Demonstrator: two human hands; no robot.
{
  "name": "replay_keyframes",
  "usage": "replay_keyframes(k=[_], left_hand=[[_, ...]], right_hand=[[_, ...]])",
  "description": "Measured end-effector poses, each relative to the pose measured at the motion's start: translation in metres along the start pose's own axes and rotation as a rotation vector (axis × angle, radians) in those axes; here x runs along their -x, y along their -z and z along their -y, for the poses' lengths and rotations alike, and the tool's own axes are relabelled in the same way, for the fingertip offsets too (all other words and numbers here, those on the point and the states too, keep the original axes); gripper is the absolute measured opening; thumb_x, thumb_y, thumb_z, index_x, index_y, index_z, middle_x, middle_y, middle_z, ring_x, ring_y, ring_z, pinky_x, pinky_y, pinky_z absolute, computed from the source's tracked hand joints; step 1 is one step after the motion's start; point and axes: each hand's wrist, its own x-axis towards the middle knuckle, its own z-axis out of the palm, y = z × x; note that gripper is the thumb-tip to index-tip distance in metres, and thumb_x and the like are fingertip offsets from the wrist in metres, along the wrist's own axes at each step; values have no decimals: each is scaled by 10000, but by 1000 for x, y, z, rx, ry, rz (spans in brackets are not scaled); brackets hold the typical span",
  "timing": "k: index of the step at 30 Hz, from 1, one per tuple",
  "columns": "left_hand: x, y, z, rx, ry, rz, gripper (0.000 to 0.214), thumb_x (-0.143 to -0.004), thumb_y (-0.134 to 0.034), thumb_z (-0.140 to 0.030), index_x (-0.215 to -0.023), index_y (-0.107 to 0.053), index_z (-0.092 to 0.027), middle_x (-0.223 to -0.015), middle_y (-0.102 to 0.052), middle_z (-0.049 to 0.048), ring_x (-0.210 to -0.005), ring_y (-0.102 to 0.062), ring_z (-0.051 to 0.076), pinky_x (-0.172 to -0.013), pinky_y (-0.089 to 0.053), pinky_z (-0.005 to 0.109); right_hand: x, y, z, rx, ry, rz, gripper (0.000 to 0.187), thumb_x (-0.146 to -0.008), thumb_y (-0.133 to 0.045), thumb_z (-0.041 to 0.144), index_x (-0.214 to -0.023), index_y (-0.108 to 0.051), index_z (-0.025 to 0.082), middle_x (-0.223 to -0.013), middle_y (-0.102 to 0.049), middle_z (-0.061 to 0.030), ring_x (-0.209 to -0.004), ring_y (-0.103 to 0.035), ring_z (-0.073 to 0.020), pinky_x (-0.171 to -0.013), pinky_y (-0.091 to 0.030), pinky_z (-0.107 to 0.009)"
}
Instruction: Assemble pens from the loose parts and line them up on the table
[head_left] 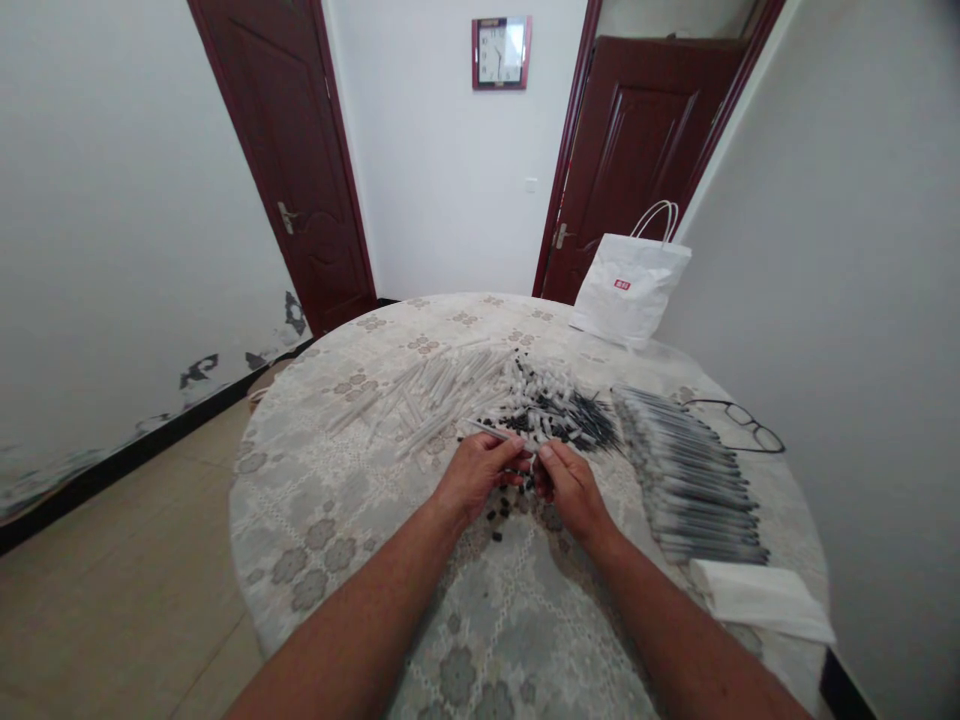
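Note:
My left hand [480, 472] is closed around a slim pen barrel [491, 430], whose end sticks out up and to the left. Close beside it, my right hand [571, 487] is pinched at the barrel's right end; what its fingertips hold is too small to make out. Just beyond my hands lie loose clear pen tubes [439, 395], small white parts [534, 382] and thin dark refills [598, 422]. Small black caps [497, 537] are scattered below and around my fingers.
A long row of pens [697, 480] lies on the right of the round, cloth-covered table [315, 480]. Eyeglasses [750, 428] rest beside the row, with a folded white cloth or packet [765, 598] nearer me. A white paper bag [634, 290] stands at the back right.

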Motion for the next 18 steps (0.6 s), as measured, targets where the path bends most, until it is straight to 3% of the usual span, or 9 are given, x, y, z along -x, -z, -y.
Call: replay_keyframes(k=[4, 8, 11, 15, 18], left_hand=[[0, 0, 2, -40, -19, 6, 370, -748, -765, -473, -908, -720, -142, -872, -720, 84, -784, -671, 178, -646, -534, 257], [2, -1, 1, -155, -69, 37, 343, -781, -724, -472, -900, -732, -151, -825, -718, 66, -744, -662, 172, -643, -531, 258], [1, 2, -7, -270, -84, 47, 359, -795, -695, -492, -862, -730, -141, -839, -728, 87, -718, -661, 177, -634, -537, 271], [-3, 23, -22, -363, -229, -113, 395, -837, -621, -518, -927, -714, -144, -903, -732, 105, -725, -664, 180, -619, -529, 271], [-7, 42, -28, -605, -305, -230, 312, -821, -637, -452, -916, -722, -167, -781, -712, 52, -642, -625, 164, -597, -492, 266]], right_hand=[[0, 0, 0, -69, -37, 23, 400, -957, -442, 536, -741, -541, 213, -606, -556, 13, -505, -508, -145, -470, -398, -261], [1, 2, 5, 59, 59, -38, 280, -928, -533, 482, -921, -596, 210, -719, -635, -1, -590, -558, -153, -548, -439, -263], [0, 5, 7, 90, 103, -77, 240, -921, -555, 441, -939, -608, 208, -713, -623, 7, -607, -564, -149, -574, -441, -260], [-6, 16, 4, 51, 94, -276, 247, -922, -545, 429, -987, -606, 199, -694, -593, 16, -589, -555, -141, -562, -435, -256], [-12, 26, 0, 61, 106, -379, 256, -914, -549, 427, -1000, -610, 194, -653, -567, 27, -570, -534, -136, -549, -424, -251]])
